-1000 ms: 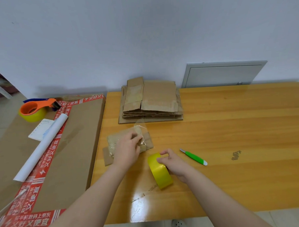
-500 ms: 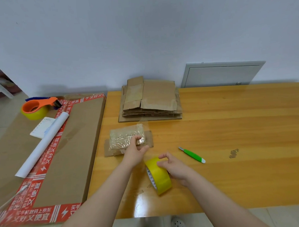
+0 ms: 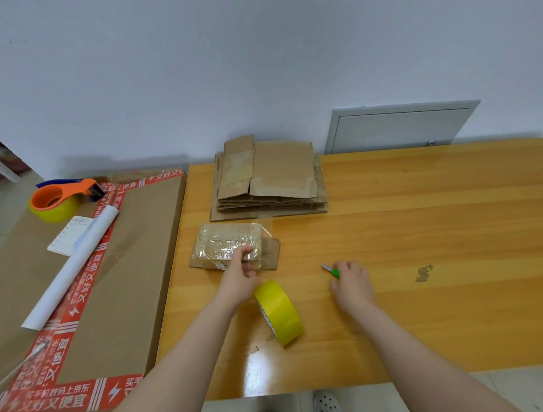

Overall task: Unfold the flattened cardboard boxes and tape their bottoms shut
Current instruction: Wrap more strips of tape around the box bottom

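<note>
Left grip [image 3: 239, 277]: fingers curled onto the near right corner of the small box [image 3: 225, 246], pinching it through its clear tape wrap.
Right grip [image 3: 352, 284]: fingers bent down over the handle of the green cutter [image 3: 332, 271]; only the blade end shows past the knuckles.
Small box: folded up, shiny with clear tape, sitting on the surface [image 3: 436, 223] near its left edge; one brown flap lies flat out to its right.
Yellow tape roll [image 3: 279, 313]: standing on edge between the two forearms, just beside the left wrist; contact cannot be told.
Flattened boxes [image 3: 272, 177]: one stack at the far edge, beyond the small box and apart from it.
Large flat carton [image 3: 136, 274]: left of the surface, edged in red printed tape.
On the carton: orange tape dispenser [image 3: 63, 196], white paper roll [image 3: 71, 270], small white card [image 3: 67, 235].
Wall: grey panel [image 3: 400, 127] behind the far right edge.
</note>
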